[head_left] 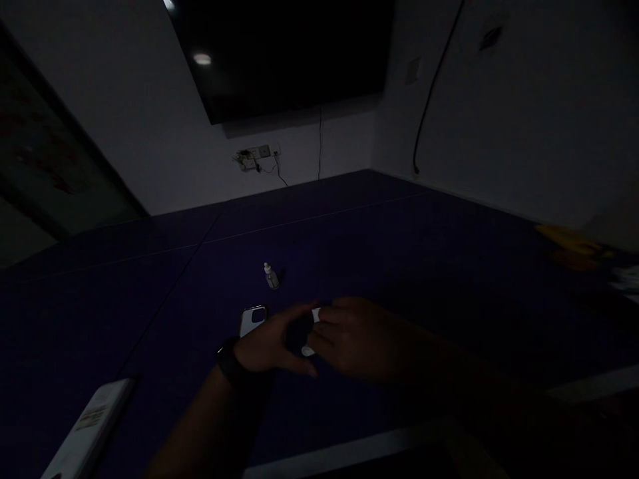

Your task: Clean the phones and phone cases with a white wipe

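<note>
My left hand (267,342) wears a dark wristband (232,362). Its thumb and fingers curve around a dark patch between both hands, too dim to identify. From the right, my right hand (347,336) comes in with fingers bent and closed. A small white thing (308,350) shows at its fingertips, and a second white bit (316,314) peeks out above; whether they are one piece I cannot tell. Just behind my left hand lies a pale phone case (249,322) with a camera cutout, partly covered by that hand. Farther off stands a small clear dropper bottle (271,277) with a white top.
The room is very dark. A long white box-like object (90,432) lies at the left on the blue-purple table (174,372). Yellow items (569,239) rest at the far right. On the wall are a large screen (294,53) and sockets with cables (257,154).
</note>
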`<state>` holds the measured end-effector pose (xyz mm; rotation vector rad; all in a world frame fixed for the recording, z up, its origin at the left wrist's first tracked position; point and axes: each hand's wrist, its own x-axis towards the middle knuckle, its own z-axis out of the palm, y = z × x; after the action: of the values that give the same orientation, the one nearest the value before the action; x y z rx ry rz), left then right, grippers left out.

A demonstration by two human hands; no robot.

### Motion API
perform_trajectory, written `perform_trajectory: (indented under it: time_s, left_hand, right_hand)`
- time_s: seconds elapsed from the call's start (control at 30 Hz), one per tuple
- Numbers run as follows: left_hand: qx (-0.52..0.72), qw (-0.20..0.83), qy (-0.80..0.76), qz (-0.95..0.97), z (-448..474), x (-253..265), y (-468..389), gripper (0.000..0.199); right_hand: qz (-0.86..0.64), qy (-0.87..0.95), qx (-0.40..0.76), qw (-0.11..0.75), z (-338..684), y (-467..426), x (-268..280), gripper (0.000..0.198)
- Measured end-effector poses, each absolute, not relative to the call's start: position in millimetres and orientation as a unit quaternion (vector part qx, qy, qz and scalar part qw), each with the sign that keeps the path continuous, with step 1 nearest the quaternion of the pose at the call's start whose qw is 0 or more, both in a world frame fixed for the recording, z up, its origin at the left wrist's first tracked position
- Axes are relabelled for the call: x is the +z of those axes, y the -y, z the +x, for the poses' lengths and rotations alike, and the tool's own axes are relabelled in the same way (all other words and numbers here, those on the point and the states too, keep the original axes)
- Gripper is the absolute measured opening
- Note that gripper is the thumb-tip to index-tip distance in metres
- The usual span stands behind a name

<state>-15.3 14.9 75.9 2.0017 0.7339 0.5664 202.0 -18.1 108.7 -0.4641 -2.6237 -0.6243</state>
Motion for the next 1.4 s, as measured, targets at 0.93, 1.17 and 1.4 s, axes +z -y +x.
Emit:
perform_trajectory:
  time_s: [0.93,1.17,1.4]
  left_hand:
    - [0.410,0.430,-0.385,0.707,-2,20,15,0.080]
    - [0.426,0.443,-0.342,0.711,-2,17,13,0.082]
    - [0.420,0.428,-0.349,0.720,-4,16,12,0.085]
  right_hand:
    - [-0.082,0.939,0.084,0.322,216,-2,54,0.042]
    - [-0.113,0.935,0.080,0.327,223,-1,61,0.045]
    - [-0.151,0.919,0.076,0.357,223,-4,52,0.043]
